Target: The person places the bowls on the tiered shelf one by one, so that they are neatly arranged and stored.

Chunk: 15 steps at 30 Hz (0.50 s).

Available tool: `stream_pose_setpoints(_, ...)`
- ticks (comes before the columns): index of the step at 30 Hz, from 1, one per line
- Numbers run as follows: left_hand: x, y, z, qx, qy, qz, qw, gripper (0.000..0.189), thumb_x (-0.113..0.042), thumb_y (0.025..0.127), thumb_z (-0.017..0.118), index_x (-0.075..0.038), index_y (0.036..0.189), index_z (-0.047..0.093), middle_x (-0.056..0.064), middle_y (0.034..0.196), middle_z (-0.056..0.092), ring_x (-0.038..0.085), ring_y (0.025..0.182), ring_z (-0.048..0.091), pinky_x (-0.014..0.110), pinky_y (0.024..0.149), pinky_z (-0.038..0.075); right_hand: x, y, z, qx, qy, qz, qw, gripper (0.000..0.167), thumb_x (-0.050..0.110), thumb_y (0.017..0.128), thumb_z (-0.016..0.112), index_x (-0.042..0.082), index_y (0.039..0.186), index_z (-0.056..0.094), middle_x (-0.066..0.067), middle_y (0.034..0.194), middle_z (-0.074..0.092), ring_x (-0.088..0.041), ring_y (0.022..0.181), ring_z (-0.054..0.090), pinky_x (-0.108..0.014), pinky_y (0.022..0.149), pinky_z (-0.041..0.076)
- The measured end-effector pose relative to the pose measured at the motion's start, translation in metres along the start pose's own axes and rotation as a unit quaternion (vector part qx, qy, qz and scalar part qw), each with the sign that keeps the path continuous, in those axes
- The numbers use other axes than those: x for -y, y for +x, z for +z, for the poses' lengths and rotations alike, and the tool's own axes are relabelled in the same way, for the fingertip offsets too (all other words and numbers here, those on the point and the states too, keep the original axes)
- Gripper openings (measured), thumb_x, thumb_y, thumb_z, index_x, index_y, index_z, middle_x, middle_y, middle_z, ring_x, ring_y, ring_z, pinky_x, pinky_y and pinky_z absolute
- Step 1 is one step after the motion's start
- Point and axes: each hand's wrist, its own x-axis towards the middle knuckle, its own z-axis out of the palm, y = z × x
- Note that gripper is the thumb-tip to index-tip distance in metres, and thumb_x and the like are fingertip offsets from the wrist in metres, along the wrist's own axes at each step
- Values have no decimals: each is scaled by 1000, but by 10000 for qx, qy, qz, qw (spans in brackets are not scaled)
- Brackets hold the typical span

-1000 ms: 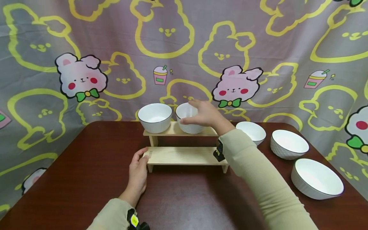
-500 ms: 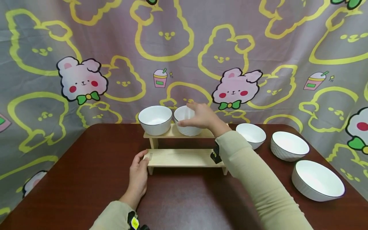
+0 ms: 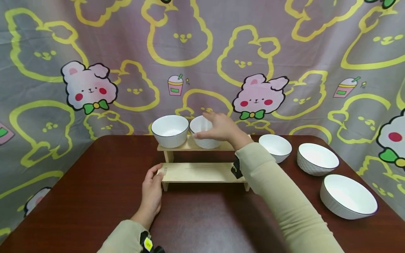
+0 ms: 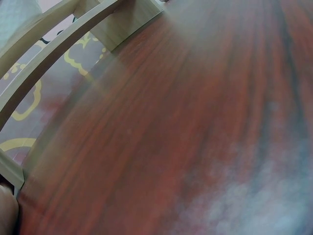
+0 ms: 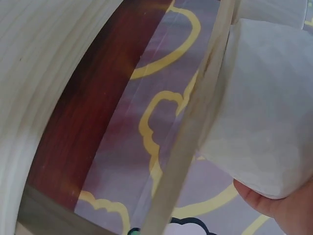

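Two bowls [image 3: 171, 141] atop the rack [image 3: 199, 172], perhaps touching; three bowls [image 3: 311, 166] right.

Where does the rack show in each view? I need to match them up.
Head: rack at centre.
Left wrist: upper left, one leg near the top.
Right wrist: left side, plus a board slanting through the centre.
Shared landmark: the yellow-patterned curtain behind it.

Brown table [image 3: 79, 182]: wooden rack [image 3: 196, 172], three white bowls [image 3: 317, 156] at right | rack's upper shelf [image 3: 189, 144]: two bowls [image 3: 169, 131]
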Motion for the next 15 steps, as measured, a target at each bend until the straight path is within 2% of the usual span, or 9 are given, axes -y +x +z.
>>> stream_pose_setpoints(7, 1, -1, -1, 27, -33, -36, 10000, 35, -10, 96, 37, -6, 131, 45, 12, 135, 43, 18, 120, 40, 17, 89, 35, -2, -3, -7, 79, 20, 96, 9999, 87, 63, 75, 57, 19, 145, 32, -15, 151, 23, -37, 136, 23, -55, 105, 24)
stream_pose_setpoints(15, 1, -1, -1, 22, -11, -22, 10000, 35, -10, 97, 37, -7, 130, 46, 13, 134, 44, 18, 118, 41, 16, 86, 36, -13, -17, -28, -134, 520, 118, 9985, 80, 56, 80, 57, 14, 144, 34, -10, 149, 29, -26, 138, 23, -47, 108, 25)
